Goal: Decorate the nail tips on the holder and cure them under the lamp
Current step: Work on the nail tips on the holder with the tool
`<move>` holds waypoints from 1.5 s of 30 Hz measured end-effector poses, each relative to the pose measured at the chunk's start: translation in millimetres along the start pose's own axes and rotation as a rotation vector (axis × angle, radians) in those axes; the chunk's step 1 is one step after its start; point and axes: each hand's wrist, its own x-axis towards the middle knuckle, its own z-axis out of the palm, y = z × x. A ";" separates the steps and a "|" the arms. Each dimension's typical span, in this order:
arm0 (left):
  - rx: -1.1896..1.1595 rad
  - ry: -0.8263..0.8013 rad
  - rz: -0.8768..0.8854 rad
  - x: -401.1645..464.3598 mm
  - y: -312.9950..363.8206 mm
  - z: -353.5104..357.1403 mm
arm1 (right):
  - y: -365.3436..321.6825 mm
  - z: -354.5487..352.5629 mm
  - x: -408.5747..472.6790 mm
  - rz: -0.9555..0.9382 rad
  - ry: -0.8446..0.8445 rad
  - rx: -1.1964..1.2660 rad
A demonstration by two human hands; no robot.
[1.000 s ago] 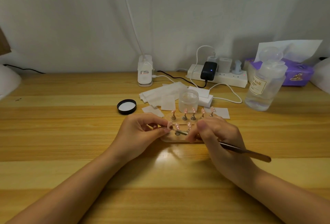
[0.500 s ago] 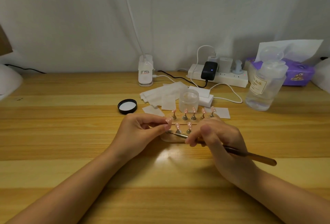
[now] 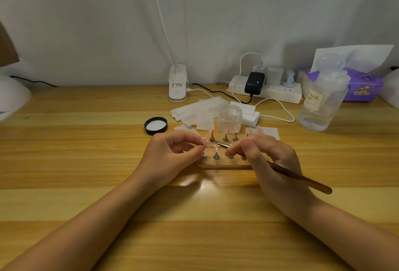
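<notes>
Nail tip (image 3: pixel 205 141): lifted off holder (image 3: pixel 224 163) since a second ago, pinched in your left hand (image 3: pixel 170 154) fingers; right hand (image 3: pixel 265 156) fingers gripping tweezers (image 3: pixel 298 176), point now at the tip, decoration under way.

Single view, from a wide-angle camera worn on the person's head, looking forward and down across the desk (image 3: pixel 64 162) toward the wall (image 3: pixel 86 22) behind it. Both forearms enter from the lower corners and converge near frame centre, where the left hand (image 3: pixel 170 154) and right hand (image 3: pixel 269 158) sit close to the lens. The far desk edge runs level across the upper-middle of the frame, with the wall filling the upper part. Wide-angle distortion bends objects near the left and right borders. No second view is available for overlap.
</notes>
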 end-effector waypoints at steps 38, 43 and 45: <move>0.183 -0.075 0.071 1.9 -1.9 0.7 | 3.7 3.3 -2.8 -0.055 0.004 0.036; 0.195 -0.074 0.078 2.1 -1.5 1.9 | 4.6 4.8 2.2 -0.093 -0.034 -0.079; 0.202 -0.072 0.078 2.4 -1.8 1.6 | 4.8 4.5 0.3 -0.082 -0.018 -0.050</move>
